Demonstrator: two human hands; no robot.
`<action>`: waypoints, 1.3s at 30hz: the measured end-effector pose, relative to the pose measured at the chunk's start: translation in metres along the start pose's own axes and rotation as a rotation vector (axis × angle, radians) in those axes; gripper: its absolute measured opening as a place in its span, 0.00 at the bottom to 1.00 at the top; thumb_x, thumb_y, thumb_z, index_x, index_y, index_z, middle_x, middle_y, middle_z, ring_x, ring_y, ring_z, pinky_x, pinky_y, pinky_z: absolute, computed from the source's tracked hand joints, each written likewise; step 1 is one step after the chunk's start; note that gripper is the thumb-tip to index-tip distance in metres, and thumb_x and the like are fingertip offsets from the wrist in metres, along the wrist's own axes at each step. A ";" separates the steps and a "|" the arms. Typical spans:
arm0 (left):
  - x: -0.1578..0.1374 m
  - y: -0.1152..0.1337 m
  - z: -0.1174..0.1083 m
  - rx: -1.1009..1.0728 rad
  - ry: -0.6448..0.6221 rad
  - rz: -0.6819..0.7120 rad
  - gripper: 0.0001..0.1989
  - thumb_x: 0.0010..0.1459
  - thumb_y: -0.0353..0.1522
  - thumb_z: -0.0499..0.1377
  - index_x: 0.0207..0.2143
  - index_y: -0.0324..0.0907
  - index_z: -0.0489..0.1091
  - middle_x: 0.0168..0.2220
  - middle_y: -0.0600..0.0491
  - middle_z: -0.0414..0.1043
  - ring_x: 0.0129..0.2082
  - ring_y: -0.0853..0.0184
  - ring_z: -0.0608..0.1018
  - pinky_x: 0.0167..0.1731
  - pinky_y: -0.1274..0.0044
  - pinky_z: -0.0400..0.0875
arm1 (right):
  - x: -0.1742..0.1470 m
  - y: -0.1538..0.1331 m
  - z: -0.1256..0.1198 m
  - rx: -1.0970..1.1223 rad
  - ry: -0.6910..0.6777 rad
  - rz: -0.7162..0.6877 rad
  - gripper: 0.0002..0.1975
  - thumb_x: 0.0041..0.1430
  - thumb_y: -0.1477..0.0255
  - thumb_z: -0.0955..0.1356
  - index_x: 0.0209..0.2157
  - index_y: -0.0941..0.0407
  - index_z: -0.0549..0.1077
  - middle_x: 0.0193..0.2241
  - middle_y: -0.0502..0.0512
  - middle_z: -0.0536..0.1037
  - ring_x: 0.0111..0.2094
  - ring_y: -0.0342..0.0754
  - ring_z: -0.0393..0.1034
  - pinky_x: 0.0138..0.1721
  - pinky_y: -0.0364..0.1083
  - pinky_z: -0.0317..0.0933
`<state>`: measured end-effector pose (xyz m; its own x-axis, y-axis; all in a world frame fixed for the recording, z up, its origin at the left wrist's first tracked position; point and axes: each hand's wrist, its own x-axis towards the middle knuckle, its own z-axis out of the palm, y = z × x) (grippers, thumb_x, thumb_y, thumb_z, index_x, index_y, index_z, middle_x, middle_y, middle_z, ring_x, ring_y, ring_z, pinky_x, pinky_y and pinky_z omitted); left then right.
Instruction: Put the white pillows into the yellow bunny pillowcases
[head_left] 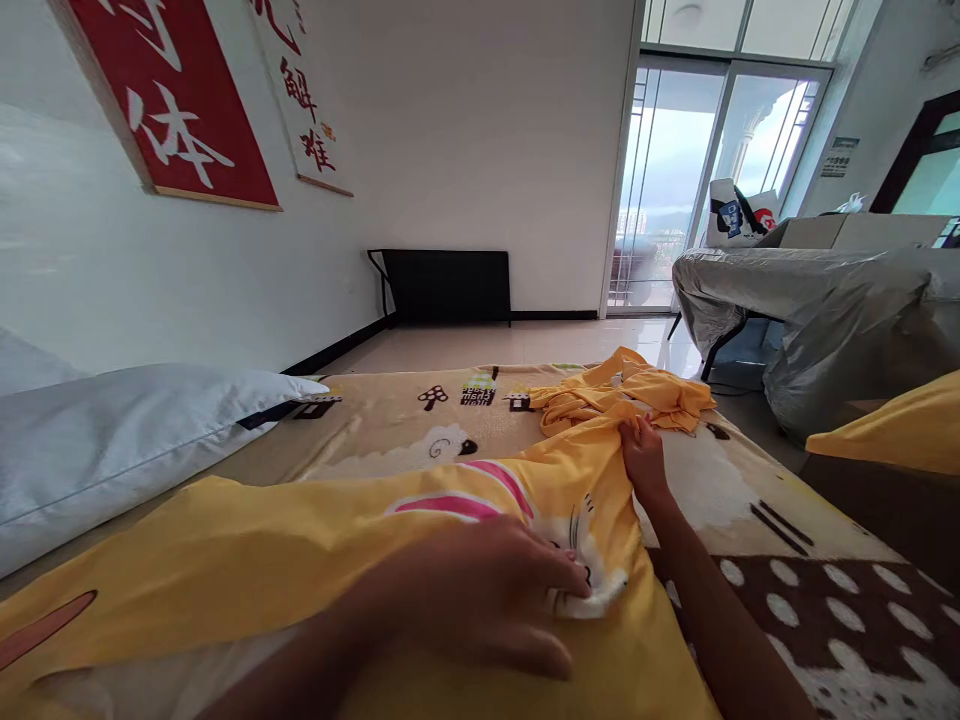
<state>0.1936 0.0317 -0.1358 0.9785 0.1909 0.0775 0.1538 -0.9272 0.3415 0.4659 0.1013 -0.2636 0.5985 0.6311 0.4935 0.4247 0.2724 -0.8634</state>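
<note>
A yellow cloth (285, 530) printed with a white rabbit with pink ears spreads across the front of the bed. My right hand (643, 455) has its fingers closed on a bunched fold of it, near the rabbit's right side. Over the rabbit print, my left hand (480, 590) is slightly blurred, its fingers stretched out and its thumb apart, holding nothing. Whether its palm touches the fabric I cannot tell. Beyond my right hand, more orange-yellow fabric (622, 390) lies in a crumpled heap on the patterned blanket (375, 430).
A white pillow (135, 430) lies along the left side by the wall. To the right, a table (825, 270) under plastic sheeting carries boxes and a bag. Yellow fabric (900, 425) juts in at the right edge. A black folded panel (450, 285) leans on the far wall.
</note>
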 end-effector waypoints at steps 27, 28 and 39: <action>-0.041 -0.003 -0.083 -0.021 0.109 -0.742 0.23 0.51 0.51 0.52 0.22 0.39 0.67 0.22 0.55 0.65 0.23 0.70 0.66 0.22 0.81 0.57 | -0.012 -0.096 -0.063 0.422 0.280 0.107 0.21 0.45 0.52 0.67 0.25 0.56 0.65 0.19 0.47 0.66 0.23 0.43 0.59 0.23 0.42 0.55; -0.043 0.009 -0.092 0.005 0.170 -0.781 0.23 0.50 0.51 0.54 0.21 0.39 0.67 0.21 0.56 0.65 0.22 0.70 0.66 0.21 0.82 0.57 | -0.015 -0.102 -0.063 0.465 0.203 0.110 0.21 0.46 0.51 0.67 0.28 0.56 0.66 0.21 0.49 0.69 0.24 0.45 0.62 0.24 0.43 0.57; -0.038 0.128 -0.159 0.457 0.564 -0.974 0.28 0.48 0.52 0.52 0.29 0.35 0.73 0.16 0.64 0.59 0.21 0.79 0.65 0.30 0.86 0.58 | -0.069 -0.152 -0.101 0.828 -0.347 0.181 0.29 0.51 0.54 0.66 0.53 0.53 0.66 0.41 0.58 0.78 0.44 0.57 0.71 0.41 0.53 0.66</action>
<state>0.1546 -0.0430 0.0541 0.2461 0.8790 0.4084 0.9373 -0.3232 0.1308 0.4284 -0.0570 -0.1555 0.3140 0.8612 0.3997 -0.3586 0.4974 -0.7900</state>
